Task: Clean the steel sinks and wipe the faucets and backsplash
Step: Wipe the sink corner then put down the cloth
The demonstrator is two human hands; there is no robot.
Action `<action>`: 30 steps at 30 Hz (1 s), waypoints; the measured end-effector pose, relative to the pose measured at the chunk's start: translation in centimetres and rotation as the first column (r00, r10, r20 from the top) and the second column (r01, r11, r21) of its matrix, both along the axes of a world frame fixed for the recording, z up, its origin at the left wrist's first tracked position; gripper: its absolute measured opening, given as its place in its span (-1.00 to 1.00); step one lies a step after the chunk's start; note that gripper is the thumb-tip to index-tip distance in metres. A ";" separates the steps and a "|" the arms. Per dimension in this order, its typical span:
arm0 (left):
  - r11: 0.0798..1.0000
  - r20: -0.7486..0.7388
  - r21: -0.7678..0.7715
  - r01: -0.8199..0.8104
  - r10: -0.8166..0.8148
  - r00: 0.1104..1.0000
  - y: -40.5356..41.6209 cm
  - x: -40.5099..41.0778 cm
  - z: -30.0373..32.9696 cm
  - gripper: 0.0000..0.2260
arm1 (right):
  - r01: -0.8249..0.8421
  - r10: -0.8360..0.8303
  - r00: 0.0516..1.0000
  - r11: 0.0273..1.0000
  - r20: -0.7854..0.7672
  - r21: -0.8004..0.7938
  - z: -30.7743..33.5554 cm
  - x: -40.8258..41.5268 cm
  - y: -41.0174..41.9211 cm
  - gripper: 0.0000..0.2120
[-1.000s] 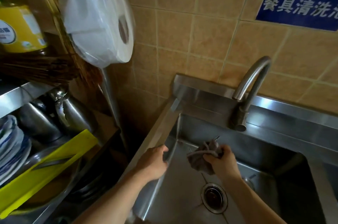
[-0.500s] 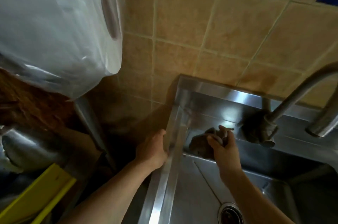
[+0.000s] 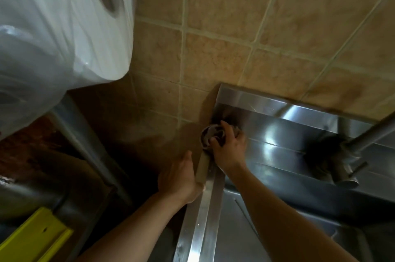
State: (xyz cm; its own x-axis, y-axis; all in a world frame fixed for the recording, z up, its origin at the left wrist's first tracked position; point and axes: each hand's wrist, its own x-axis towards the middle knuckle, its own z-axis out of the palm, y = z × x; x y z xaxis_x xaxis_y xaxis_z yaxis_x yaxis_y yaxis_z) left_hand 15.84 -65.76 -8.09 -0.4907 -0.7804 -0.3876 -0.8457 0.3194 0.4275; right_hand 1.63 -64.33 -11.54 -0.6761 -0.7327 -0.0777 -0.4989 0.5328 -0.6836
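Note:
My right hand (image 3: 229, 149) grips a crumpled grey rag (image 3: 210, 133) and presses it into the back left corner of the steel sink (image 3: 241, 225), where the left rim (image 3: 203, 214) meets the steel backsplash (image 3: 277, 112). My left hand (image 3: 180, 178) rests on the outer side of the left rim, fingers curled over its edge. The steel faucet (image 3: 350, 150) stands at the right, its spout running out of view.
Tan wall tiles (image 3: 235, 37) rise behind the sink. A big paper roll wrapped in plastic (image 3: 53, 26) hangs at the upper left, close to my head. A yellow rack edge (image 3: 36, 238) and a steel shelf post (image 3: 85, 139) stand left of the sink.
My right hand has carried the rag up and left from the basin's back wall into the backsplash corner. My left hand slid farther back along the rim. The view moved closer.

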 end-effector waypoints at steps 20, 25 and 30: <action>0.999 0.101 -0.018 -0.049 0.051 0.994 0.5 -0.3 -0.5 -0.22 | -0.194 0.210 0.963 0.975 -0.170 0.109 -0.3 -0.6 -0.3 -0.55; 0.998 0.160 -0.057 -0.040 0.049 0.986 0.9 -1.2 0.2 -0.25 | -0.189 0.215 0.947 0.974 -0.239 0.127 -0.9 -2.8 1.1 -0.60; 0.997 0.202 -0.068 -0.026 0.039 0.978 1.4 -1.7 0.8 -0.26 | 0.040 0.043 0.918 0.979 -0.395 0.200 -1.2 -7.6 6.5 -0.61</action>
State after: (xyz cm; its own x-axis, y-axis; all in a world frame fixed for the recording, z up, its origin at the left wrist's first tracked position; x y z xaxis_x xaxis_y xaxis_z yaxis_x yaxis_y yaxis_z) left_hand 14.10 -64.37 -7.24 -0.3806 -0.8215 -0.4247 -0.9233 0.3117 0.2246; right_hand -5.96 -57.86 -12.74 -0.6806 -0.7309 0.0506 -0.7065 0.6365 -0.3093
